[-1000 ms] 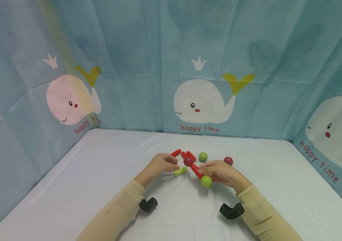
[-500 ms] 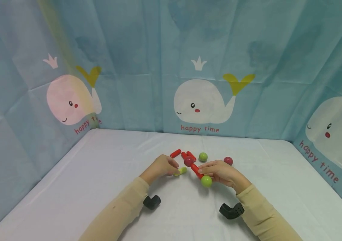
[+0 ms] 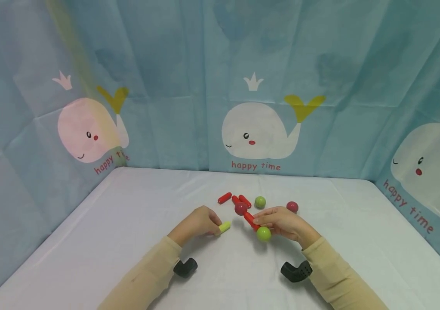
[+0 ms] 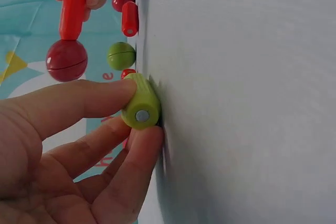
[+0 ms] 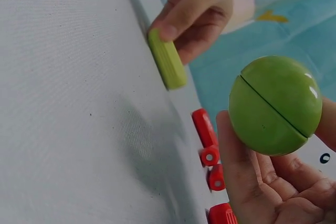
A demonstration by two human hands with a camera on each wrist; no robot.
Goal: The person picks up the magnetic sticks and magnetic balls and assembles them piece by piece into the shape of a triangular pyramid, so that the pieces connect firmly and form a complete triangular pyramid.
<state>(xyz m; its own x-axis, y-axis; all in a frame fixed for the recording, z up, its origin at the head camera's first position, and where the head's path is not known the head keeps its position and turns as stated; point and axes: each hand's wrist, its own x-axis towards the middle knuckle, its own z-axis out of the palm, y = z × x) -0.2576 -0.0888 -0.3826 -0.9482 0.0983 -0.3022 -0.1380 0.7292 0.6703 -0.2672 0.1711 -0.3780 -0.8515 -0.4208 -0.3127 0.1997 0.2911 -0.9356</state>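
Observation:
My left hand (image 3: 199, 222) pinches a yellow-green magnetic rod (image 3: 225, 227) between thumb and fingers, low at the tabletop. A round metal tip shows on the end of this green rod (image 4: 140, 106) in the left wrist view. My right hand (image 3: 286, 224) holds a red magnetic rod (image 3: 249, 219) above the table. A dark red ball (image 3: 241, 209) sits on its far end and a green ball (image 3: 264, 234) on its near end. In the right wrist view the green ball (image 5: 275, 106) hides the red rod behind it.
Loose red rods (image 3: 225, 198) lie beyond the hands on the white table (image 3: 134, 241). A second green ball (image 3: 260, 202) and another dark red ball (image 3: 292, 207) lie at the back right. Black wrist devices (image 3: 296, 271) jut from both sleeves. A whale-printed curtain (image 3: 177, 129) borders the table.
My left hand has closed its fingers on the green rod and drawn it a little left and nearer. The right hand keeps its hold on the red rod and balls, nearly still.

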